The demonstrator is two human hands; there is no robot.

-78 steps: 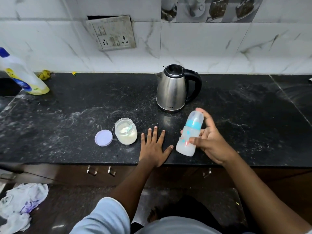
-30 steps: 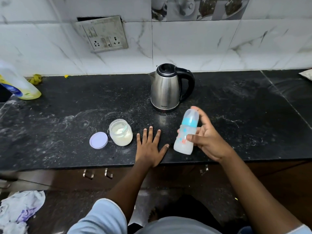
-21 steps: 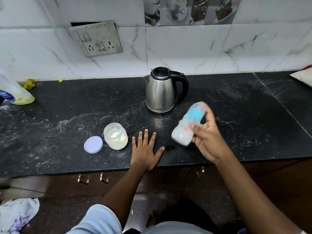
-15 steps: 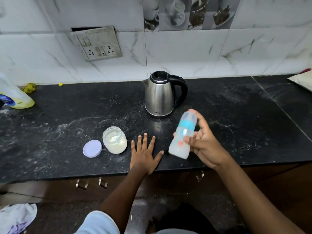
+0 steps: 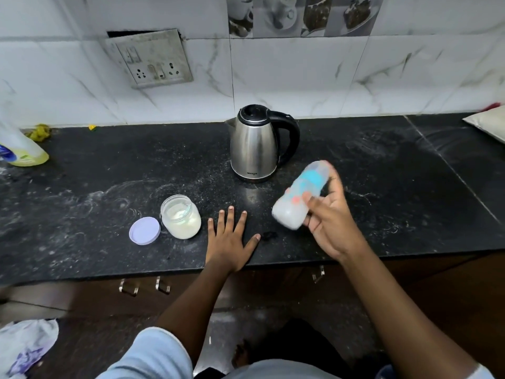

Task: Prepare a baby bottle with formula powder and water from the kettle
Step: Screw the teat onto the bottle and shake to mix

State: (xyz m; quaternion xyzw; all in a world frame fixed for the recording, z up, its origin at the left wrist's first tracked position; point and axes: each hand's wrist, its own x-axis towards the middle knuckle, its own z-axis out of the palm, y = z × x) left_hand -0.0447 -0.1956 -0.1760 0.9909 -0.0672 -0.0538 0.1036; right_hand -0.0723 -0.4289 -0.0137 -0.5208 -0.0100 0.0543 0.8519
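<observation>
My right hand (image 5: 332, 225) grips a capped baby bottle (image 5: 299, 199) with a blue collar and milky liquid inside. The bottle is tilted, blurred by motion, and held above the black counter (image 5: 95, 192). My left hand (image 5: 229, 240) rests flat on the counter with fingers spread, near the front edge. A steel kettle (image 5: 254, 144) with a black handle stands behind the hands, lid closed. An open glass jar of white formula powder (image 5: 180, 217) sits left of my left hand, its lilac lid (image 5: 144, 230) lying beside it.
A yellow and white detergent bottle (image 5: 19, 149) stands at the far left by the wall. A switch and socket plate (image 5: 151, 60) hangs on the tiled wall. A pale bag (image 5: 489, 124) lies at the right edge. Crumpled cloth (image 5: 24, 346) lies on the floor.
My right hand has been shaking the bottle, which now tilts further with its cap toward the upper right. My left hand stays flat on the counter. The camera view shifted slightly.
</observation>
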